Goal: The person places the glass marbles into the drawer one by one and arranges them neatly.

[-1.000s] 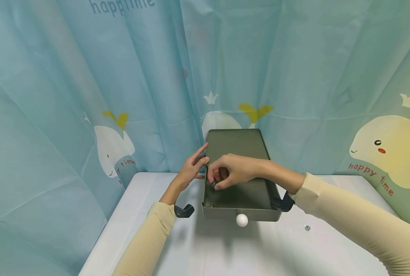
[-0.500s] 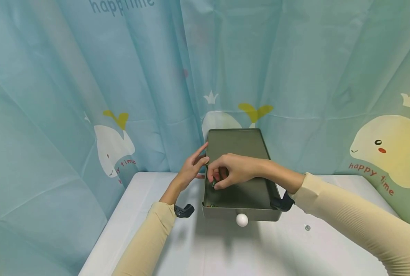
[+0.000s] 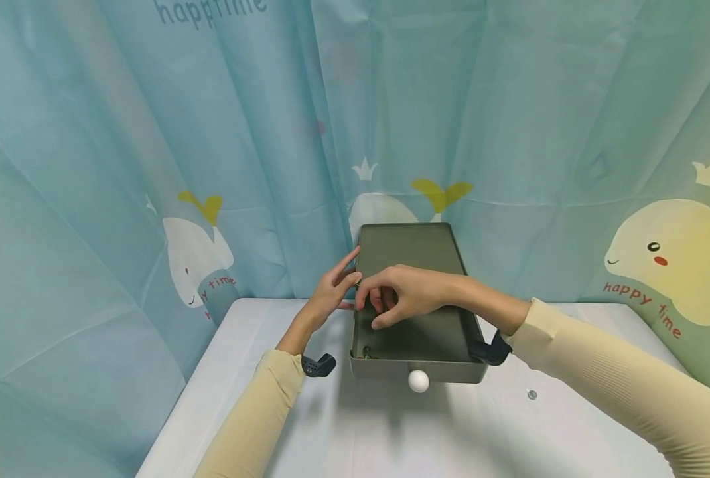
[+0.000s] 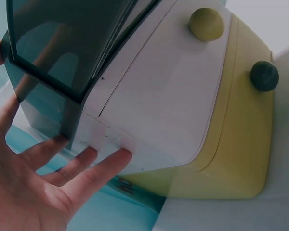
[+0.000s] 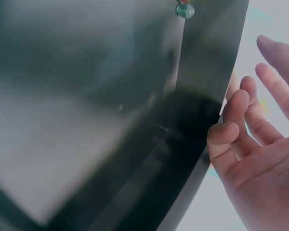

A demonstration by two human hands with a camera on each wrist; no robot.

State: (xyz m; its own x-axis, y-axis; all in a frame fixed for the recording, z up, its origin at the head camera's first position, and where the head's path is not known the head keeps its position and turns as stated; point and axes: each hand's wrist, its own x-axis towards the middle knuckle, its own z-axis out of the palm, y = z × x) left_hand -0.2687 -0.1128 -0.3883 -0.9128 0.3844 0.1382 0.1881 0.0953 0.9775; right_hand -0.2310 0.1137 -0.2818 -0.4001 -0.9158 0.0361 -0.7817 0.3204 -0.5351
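Note:
A dark grey-green drawer (image 3: 450, 372) with a white knob (image 3: 419, 381) is pulled out of its cabinet (image 3: 411, 249). My left hand (image 3: 329, 292) lies along the cabinet's left side, fingers spread; in the left wrist view its fingertips touch the white section (image 4: 159, 91). Over the drawer's left side hovers my right hand (image 3: 411, 292), thumb and fingers loosely bent and parted, nothing between them. Small shiny green and red pieces, like glass beads or marbles (image 3: 366, 352), lie in the drawer's front left corner. The right wrist view shows a round green one (image 5: 185, 10) against the wall.
Lower down, the cabinet has a yellow section (image 4: 245, 144), with a yellow knob (image 4: 206, 24) and a dark green knob (image 4: 264, 76) on the fronts. A small round clear piece (image 3: 532, 395) lies on the white table (image 3: 391, 438). A blue curtain (image 3: 271, 133) hangs behind.
The small green piece that my right hand pinched is out of its fingers, and another green piece shows in the drawer's front left corner. The fingers have parted. The left hand stays put.

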